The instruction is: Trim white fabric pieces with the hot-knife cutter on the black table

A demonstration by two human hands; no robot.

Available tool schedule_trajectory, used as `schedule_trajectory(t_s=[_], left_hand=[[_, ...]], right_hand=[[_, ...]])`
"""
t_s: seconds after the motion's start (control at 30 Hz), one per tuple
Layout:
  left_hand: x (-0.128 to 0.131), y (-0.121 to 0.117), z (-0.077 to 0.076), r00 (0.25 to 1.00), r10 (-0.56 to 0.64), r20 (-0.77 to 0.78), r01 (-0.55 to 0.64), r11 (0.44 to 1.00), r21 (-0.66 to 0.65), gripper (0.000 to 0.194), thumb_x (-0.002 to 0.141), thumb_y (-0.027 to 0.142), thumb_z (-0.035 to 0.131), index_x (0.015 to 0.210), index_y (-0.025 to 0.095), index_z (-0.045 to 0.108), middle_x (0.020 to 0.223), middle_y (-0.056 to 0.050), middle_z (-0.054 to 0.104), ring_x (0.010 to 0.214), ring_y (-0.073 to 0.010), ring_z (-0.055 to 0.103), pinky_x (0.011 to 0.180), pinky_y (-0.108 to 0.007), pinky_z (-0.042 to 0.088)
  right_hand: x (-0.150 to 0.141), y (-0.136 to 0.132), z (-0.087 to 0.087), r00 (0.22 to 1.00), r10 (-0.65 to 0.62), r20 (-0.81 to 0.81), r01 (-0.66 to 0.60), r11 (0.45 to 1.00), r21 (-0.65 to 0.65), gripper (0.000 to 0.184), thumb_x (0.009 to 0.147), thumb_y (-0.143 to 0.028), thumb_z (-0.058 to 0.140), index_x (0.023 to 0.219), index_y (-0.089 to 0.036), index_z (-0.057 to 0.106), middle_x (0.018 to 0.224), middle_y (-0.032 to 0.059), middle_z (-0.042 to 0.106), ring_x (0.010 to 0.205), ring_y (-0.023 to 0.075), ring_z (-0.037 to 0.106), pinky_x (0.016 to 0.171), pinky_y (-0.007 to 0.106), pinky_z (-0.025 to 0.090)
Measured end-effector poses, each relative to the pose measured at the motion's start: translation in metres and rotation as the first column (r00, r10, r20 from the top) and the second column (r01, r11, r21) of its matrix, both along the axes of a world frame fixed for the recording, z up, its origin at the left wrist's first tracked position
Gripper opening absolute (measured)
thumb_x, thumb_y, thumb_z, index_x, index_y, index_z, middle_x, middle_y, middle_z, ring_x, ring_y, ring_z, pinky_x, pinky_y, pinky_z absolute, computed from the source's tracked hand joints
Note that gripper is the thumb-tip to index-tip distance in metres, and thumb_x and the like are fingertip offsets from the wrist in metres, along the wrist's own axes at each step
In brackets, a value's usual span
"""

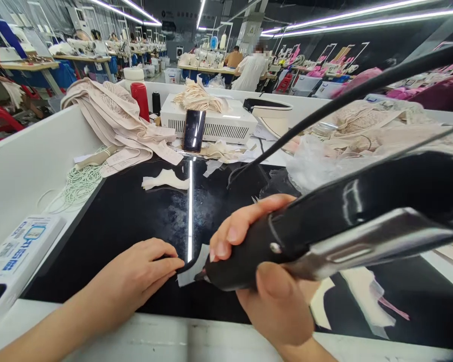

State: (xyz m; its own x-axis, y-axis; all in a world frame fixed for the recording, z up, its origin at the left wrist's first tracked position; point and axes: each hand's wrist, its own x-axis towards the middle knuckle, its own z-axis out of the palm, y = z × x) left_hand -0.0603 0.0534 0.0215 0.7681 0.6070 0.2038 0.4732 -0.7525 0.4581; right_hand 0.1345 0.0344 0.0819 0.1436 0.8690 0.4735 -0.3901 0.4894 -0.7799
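My right hand (264, 271) is wrapped around a thick black corded handheld tool (324, 211) with a long silver lever along its side. The tool's narrow tip points left and down, at a small whitish-grey fabric piece (191, 274) on the black work surface. My left hand (143, 269) lies low over the surface, thumb and fingers pressed together at the left edge of that piece, where a dark strip runs along it. Whether the tip touches the fabric, I cannot tell. Cream fabric cutouts (366, 296) lie right of my right hand, partly covered by the tool.
The black board (136, 216) has another cream cutout (166, 180) farther back. A white vented box (222, 125) with a phone (194, 130) leaning on it stands behind. Beige fabric strips (124, 120) heap at left, green cord (81, 178) below. A black cable (324, 108) crosses overhead.
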Motion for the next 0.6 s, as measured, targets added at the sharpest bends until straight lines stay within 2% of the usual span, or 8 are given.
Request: schedule_trajectory(t_s=[0.13, 0.27, 0.33, 0.47, 0.6], left_hand=[[0.012, 0.025, 0.011, 0.990, -0.138, 0.005, 0.137, 0.990, 0.030, 0.027, 0.101, 0.017, 0.048, 0.125, 0.023, 0.058, 0.123, -0.005, 0.065, 0.118, -0.0192, 0.059, 0.105, -0.035, 0.048], [0.023, 0.040, 0.015, 0.972, -0.235, 0.003, 0.234, 0.967, -0.104, 0.041, 0.096, 0.017, 0.060, 0.134, 0.024, 0.049, 0.135, -0.003, 0.061, 0.136, -0.0208, 0.046, 0.114, -0.038, 0.041], [0.026, 0.043, 0.014, 0.965, -0.263, -0.026, 0.255, 0.952, -0.171, 0.047, 0.094, 0.019, 0.063, 0.137, 0.028, 0.046, 0.140, -0.002, 0.058, 0.142, -0.0224, 0.039, 0.116, -0.041, 0.038], [0.026, 0.047, 0.009, 0.951, -0.297, -0.087, 0.269, 0.933, -0.238, 0.059, 0.092, 0.030, 0.069, 0.144, 0.030, 0.041, 0.150, -0.005, 0.049, 0.147, -0.0268, 0.031, 0.122, -0.054, 0.025], [0.026, 0.050, 0.005, 0.953, -0.291, -0.085, 0.261, 0.930, -0.257, 0.068, 0.087, 0.038, 0.074, 0.145, 0.031, 0.040, 0.146, -0.006, 0.053, 0.147, -0.0283, 0.030, 0.122, -0.058, 0.021]], right_hand=[[0.017, 0.006, 0.004, 0.996, -0.091, -0.014, 0.092, 0.995, 0.041, 0.037, 0.081, -0.032, 0.079, 0.109, -0.026, 0.057, 0.079, -0.0025, 0.060, 0.060, 0.0133, 0.058, 0.053, 0.027, 0.052], [0.022, 0.011, -0.002, 0.993, -0.121, -0.008, 0.122, 0.991, 0.052, 0.036, 0.084, -0.031, 0.077, 0.112, -0.026, 0.056, 0.081, -0.0026, 0.061, 0.062, 0.0126, 0.059, 0.054, 0.026, 0.053], [0.021, 0.012, -0.004, 0.993, -0.116, -0.005, 0.116, 0.992, 0.058, 0.036, 0.083, -0.031, 0.078, 0.112, -0.026, 0.056, 0.081, -0.0031, 0.061, 0.062, 0.0118, 0.059, 0.055, 0.025, 0.053], [0.017, 0.015, -0.008, 0.993, -0.119, 0.002, 0.119, 0.991, 0.054, 0.037, 0.083, -0.033, 0.078, 0.111, -0.026, 0.055, 0.081, -0.0039, 0.060, 0.063, 0.0106, 0.059, 0.056, 0.024, 0.053], [0.014, 0.019, -0.011, 0.988, -0.154, 0.019, 0.152, 0.985, 0.076, 0.038, 0.084, -0.035, 0.077, 0.112, -0.025, 0.054, 0.082, -0.0035, 0.059, 0.064, 0.0110, 0.058, 0.056, 0.025, 0.051]])
